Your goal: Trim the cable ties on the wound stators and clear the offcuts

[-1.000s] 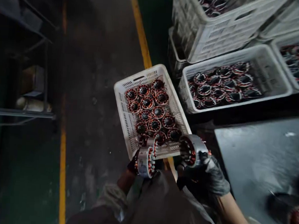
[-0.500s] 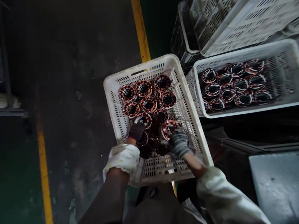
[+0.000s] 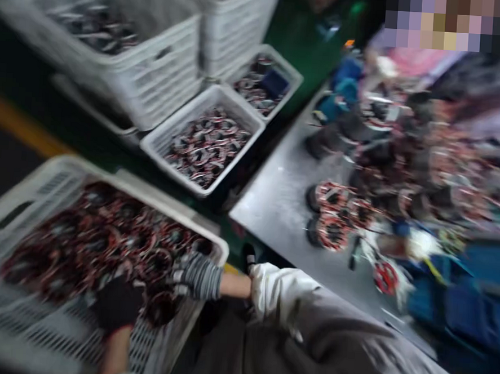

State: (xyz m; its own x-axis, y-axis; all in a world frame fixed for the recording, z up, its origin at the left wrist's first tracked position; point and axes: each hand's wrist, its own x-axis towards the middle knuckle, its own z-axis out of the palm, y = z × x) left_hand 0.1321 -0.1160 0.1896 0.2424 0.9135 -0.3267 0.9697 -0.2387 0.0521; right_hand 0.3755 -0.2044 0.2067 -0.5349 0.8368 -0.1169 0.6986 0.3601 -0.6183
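Head cam: fingers (image 3: 179, 277) atop stators (image 3: 103, 240) in crate (image 3: 33, 188)

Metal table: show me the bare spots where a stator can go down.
Bare: the near-left corner of the metal table, between its edge and the nearest stators. Beyond them it is crowded with a blurred clutter of stators and wires.

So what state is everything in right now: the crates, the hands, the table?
near crate, well filled with copper-wound coils.
left hand, dark-gloved, down in the near crate; grip too blurred to tell.
right hand, striped glove, on the coils; grip blurred.
middle crate, partly filled with coils.
table, several coils on it.
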